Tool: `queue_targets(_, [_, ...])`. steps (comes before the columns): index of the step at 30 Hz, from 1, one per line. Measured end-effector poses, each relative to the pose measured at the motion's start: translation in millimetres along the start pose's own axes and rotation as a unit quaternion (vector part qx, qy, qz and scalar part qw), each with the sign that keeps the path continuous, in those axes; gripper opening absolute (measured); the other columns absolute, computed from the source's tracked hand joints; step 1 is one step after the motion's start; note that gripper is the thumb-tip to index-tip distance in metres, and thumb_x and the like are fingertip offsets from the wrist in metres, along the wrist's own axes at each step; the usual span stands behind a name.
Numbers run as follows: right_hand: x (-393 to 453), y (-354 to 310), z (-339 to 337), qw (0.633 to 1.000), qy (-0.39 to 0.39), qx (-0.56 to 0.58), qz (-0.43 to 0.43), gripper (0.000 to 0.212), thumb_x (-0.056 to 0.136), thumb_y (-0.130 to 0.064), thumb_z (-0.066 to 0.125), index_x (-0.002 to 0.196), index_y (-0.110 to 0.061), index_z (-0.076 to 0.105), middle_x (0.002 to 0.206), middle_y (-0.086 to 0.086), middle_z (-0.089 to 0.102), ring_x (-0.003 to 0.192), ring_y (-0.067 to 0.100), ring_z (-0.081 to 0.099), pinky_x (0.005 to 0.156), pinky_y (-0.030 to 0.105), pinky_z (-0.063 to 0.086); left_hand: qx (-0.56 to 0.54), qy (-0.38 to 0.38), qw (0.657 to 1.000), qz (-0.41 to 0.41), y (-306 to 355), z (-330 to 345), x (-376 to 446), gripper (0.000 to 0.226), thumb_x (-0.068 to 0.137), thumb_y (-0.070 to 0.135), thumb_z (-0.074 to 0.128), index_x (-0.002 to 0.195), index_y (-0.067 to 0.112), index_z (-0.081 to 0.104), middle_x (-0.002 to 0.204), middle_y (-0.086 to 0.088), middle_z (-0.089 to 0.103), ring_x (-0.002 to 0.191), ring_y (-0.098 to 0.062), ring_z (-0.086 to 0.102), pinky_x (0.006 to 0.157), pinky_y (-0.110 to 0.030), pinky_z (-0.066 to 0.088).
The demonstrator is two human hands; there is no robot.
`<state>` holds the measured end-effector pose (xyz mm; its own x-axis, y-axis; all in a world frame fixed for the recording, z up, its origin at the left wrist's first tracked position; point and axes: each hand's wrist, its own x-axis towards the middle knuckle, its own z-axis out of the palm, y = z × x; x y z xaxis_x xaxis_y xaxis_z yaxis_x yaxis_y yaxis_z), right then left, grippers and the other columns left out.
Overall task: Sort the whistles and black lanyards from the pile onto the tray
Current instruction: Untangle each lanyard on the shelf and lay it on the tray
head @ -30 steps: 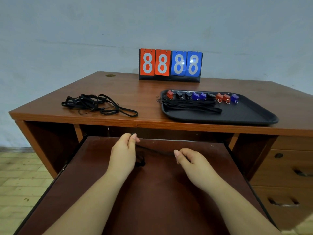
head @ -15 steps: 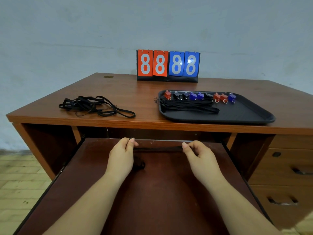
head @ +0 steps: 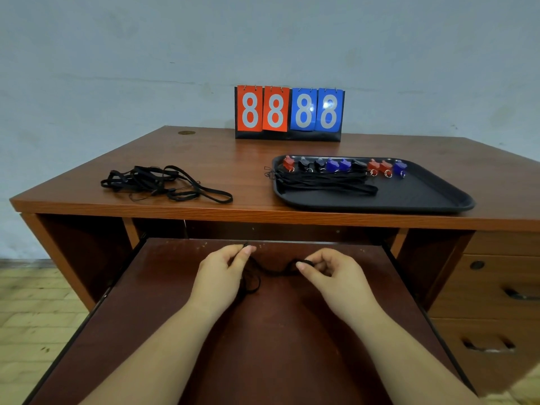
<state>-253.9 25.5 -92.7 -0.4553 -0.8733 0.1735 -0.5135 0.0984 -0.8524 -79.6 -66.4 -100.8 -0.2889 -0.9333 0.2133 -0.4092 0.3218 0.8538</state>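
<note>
Over the pull-out shelf [head: 263, 346] both my hands hold one black lanyard [head: 273, 271]. My left hand [head: 222, 273] pinches one end near its fingertips, with loops hanging under the palm. My right hand [head: 336, 273] pinches the other end between thumb and fingers. The cord sags between them. On the desk's right stands a black tray [head: 423, 197] with a row of red, black and blue whistles [head: 344, 165] along its far side and several black lanyards [head: 324, 184] laid in front of them. A tangled pile of black lanyards [head: 157, 182] lies on the desk's left.
A flip scoreboard [head: 289, 112] showing 88 88 stands at the back of the wooden desk [head: 233, 159] against the wall. Drawers [head: 496, 302] with handles are at the lower right. Tiled floor shows at the left.
My hands had the lanyard stretched taut between them near the shelf's back edge; now they have come closer together and the cord hangs slack. My right hand's fingers have curled in.
</note>
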Motion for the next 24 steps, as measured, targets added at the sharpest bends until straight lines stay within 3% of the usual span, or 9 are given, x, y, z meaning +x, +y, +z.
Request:
queue_targets(2, [0.0,0.2,0.8,1.0,-0.014,0.0,0.004,0.01,0.082,-0.031,0.07,0.075,-0.027,0.064,0.068,-0.006,0.06,0.062,0.006,0.054,0.061,0.017,0.042,0.006,-0.042,0.999,0.023,0.9,2.0,-2.2,0.022,0.093,0.036,0.051,0.102,0.032,0.07,0.094,0.008,0.071,0.064,-0.004,0.06,0.071,-0.018,0.046])
queue_targets(4, [-0.4,0.3,2.0,0.999,-0.032,-0.004,0.003,0.008,0.082,-0.033,0.069,0.078,-0.026,0.066,0.07,-0.004,0.063,0.064,0.007,0.056,0.062,0.019,0.044,0.005,-0.09,0.995,0.045,2.7,5.9,-5.5,0.019,0.091,0.035,0.053,0.101,0.033,0.07,0.093,0.011,0.072,0.055,-0.002,0.057,0.066,-0.014,0.046])
queue_targets(9, [-2.4,-0.2,5.4,0.997,-0.066,-0.018,-0.019,0.009,0.081,-0.033,0.07,0.079,-0.025,0.068,0.072,-0.003,0.065,0.064,0.008,0.058,0.061,0.018,0.045,0.011,-0.137,0.987,0.082,5.8,14.4,-9.2,0.017,0.092,0.029,0.056,0.1,0.035,0.069,0.065,0.026,0.066,0.051,0.001,0.055,0.059,-0.008,0.041])
queue_targets(12, [-3.1,0.7,7.4,0.997,-0.075,-0.012,-0.024,0.01,0.081,-0.032,0.071,0.079,-0.023,0.068,0.069,-0.003,0.063,0.061,0.007,0.056,0.059,0.018,0.044,0.008,-0.145,0.985,0.092,4.9,15.1,-9.0,0.02,0.091,0.029,0.056,0.105,0.031,0.071,0.067,0.023,0.068,0.051,0.0,0.055,0.06,-0.01,0.042])
queue_targets(16, [-3.3,0.3,7.4,0.996,-0.084,-0.01,-0.029,0.004,0.081,-0.031,0.071,0.083,-0.027,0.069,0.075,-0.002,0.067,0.068,0.009,0.061,0.063,0.018,0.047,0.022,-0.161,0.981,0.101,6.3,14.9,-11.5,0.018,0.092,0.029,0.055,0.102,0.034,0.07,0.054,0.028,0.061,0.05,0.0,0.054,0.059,-0.009,0.04])
queue_targets(24, [-6.9,-5.7,5.2,0.993,-0.113,0.038,-0.023,0.014,0.085,-0.018,0.068,0.091,-0.03,0.066,0.078,-0.007,0.073,0.067,0.004,0.068,0.071,0.018,0.054,0.009,-0.162,0.981,0.105,8.0,14.3,-11.4,0.019,0.093,0.028,0.054,0.083,0.035,0.069,0.072,0.016,0.069,0.051,-0.003,0.056,0.061,-0.015,0.044])
